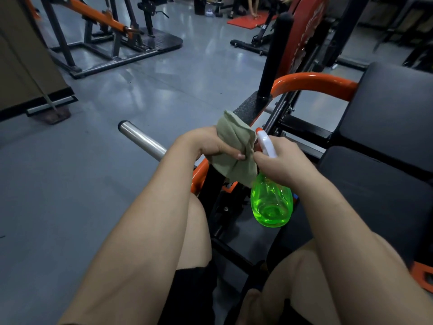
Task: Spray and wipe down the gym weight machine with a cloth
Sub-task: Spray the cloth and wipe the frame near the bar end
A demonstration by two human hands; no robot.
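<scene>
My left hand (208, 143) grips a bunched pale green cloth (234, 148) above the weight machine's frame. Right beside it, my right hand (284, 161) holds the neck of a clear green spray bottle (270, 202) with a white trigger head and orange nozzle (266, 141); the nozzle points toward the cloth. The bottle hangs tilted, its base toward me. The machine has a chrome weight peg (141, 140) sticking out to the left, an orange curved tube (311, 82), a black textured plate (251, 107) and black pads (393, 109) on the right.
Grey glossy floor (70, 184) spreads to the left. Another orange and black machine (105, 31) stands at the back left, more equipment and a red mat (248, 21) at the back. My bare knees (199, 219) are close under the hands.
</scene>
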